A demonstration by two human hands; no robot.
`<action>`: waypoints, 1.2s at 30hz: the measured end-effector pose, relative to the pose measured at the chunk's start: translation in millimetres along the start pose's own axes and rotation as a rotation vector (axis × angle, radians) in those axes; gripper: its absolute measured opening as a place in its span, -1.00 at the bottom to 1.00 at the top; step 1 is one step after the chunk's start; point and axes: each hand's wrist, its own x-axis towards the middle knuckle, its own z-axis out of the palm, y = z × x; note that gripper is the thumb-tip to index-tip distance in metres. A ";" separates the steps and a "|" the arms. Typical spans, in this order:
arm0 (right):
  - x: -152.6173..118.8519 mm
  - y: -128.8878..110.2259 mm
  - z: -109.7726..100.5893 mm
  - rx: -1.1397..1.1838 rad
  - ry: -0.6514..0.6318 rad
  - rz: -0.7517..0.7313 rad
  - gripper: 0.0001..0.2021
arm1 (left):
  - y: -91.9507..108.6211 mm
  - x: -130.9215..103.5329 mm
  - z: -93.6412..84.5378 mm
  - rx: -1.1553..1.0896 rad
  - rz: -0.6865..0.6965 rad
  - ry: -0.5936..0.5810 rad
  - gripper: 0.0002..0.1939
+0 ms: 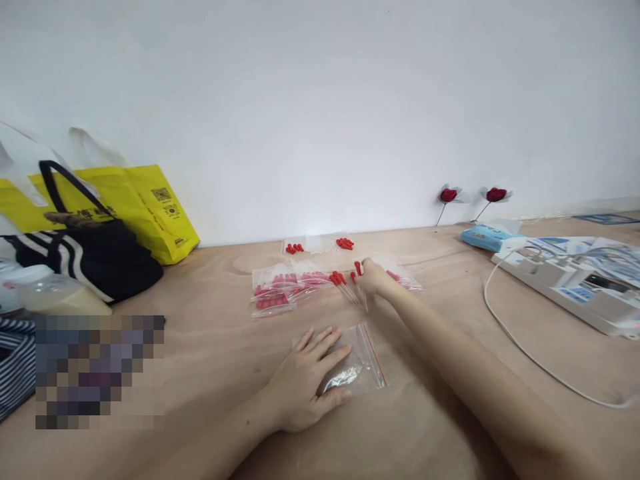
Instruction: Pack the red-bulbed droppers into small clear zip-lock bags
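My left hand lies flat with fingers spread on a clear zip bag with a red seal line. Farther back, my right hand has its fingers pinched together at a glass dropper with a red rubber bulb; its lower part is hidden. Just left of that hand, a few loose red-bulbed droppers lie side by side, their clear tubes pointing toward me. Several zip bags filled with red-bulbed droppers overlap to the left. Another filled bag is partly hidden behind my right hand.
By the wall lie more red bulbs in clear plastic. On the left stand a yellow bag, a black bag and a bottle. To the right are a tissue pack, a power strip and a white cable.
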 end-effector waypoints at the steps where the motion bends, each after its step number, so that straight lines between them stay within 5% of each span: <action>1: -5.4 1.1 -4.6 0.025 0.002 0.007 -0.69 | 0.6 -0.1 -0.3 0.006 -0.007 -0.006 -0.45; 8: -69.0 28.9 -15.1 0.692 0.138 -0.059 -0.42 | 0.3 0.4 1.7 -0.003 -0.090 0.009 -0.40; 16: -102.2 45.2 0.8 0.869 0.192 0.040 -0.47 | -2.3 -1.3 5.9 -0.064 -0.110 0.091 -0.40; 25: -113.5 31.6 5.9 1.095 -0.062 0.104 -0.60 | 1.1 1.6 3.5 -0.080 -0.054 0.084 -0.45; 31: -116.7 34.1 2.4 0.855 -0.331 -0.009 -0.62 | 1.1 1.4 3.5 -0.097 -0.056 0.108 -0.46; 36: -115.7 30.0 2.6 0.776 -0.410 -0.035 -0.66 | -2.9 2.1 8.0 -0.089 -0.034 0.131 -0.45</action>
